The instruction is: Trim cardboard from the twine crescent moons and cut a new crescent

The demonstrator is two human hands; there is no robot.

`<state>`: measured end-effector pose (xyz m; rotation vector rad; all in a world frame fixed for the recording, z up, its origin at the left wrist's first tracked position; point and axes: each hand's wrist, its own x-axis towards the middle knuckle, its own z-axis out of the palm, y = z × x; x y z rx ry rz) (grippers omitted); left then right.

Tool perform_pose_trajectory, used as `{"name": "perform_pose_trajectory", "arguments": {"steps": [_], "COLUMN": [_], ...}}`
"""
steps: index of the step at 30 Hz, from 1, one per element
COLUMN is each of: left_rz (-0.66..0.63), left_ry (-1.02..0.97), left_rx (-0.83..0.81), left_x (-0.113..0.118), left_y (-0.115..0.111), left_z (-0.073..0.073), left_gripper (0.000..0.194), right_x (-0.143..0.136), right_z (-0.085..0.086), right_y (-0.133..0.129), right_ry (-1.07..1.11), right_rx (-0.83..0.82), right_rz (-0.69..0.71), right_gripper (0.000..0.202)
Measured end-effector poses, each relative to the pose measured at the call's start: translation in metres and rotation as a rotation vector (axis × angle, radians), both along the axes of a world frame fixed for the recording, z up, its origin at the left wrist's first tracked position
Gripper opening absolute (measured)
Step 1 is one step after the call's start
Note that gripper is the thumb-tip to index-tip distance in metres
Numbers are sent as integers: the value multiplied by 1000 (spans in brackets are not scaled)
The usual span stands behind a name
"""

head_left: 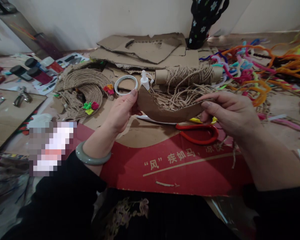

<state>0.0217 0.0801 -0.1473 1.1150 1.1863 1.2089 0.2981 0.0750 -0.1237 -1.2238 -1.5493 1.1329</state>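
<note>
Between my two hands I hold up a curved, crescent-like piece of brown cardboard (165,112). My left hand (123,111), with a green bangle (93,158) on its wrist, pinches the piece's left end. At the other end, the thumb and fingers of my right hand (226,110) are closed on its edge. Red-handled scissors (200,133) lie just below the piece, blades partly hidden by it. Behind it are a roll of jute twine (190,76) with loose strands, a white-capped nozzle (144,81) and a ring of tape (126,84).
A twine-covered coiled craft (85,90) with small coloured flowers lies to the left. Paint jars (40,76) stand beyond it. Colourful pipe cleaners (260,70) spread across the right. Cardboard scraps (150,46) and a black flowered vase (202,23) are at the back; red printed cardboard (180,173) lies in front.
</note>
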Motion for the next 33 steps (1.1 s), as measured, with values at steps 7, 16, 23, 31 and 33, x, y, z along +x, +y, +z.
{"name": "perform_pose_trajectory", "arguments": {"steps": [7,16,23,31,33], "left_rz": [-121,-172,-106,-12,-20], "left_ry": [10,11,-89,-200,-233], "left_rx": [80,35,5,68,68], "left_x": [1,11,17,12,12], "left_y": [-5,-15,-18,-13,-13], "left_z": [2,-2,3,10,9], "left_gripper": [46,40,44,52,54], "right_x": [-2,-10,-2,8,5], "right_z": [3,1,2,-19,-21], "right_y": [1,-6,-9,6,5], "right_ry": [60,84,-157,-954,-1004], "right_rx": [-67,-226,-58,346,396], "right_rz": [6,212,368,429,438], "right_gripper": [21,28,26,31,31]}}
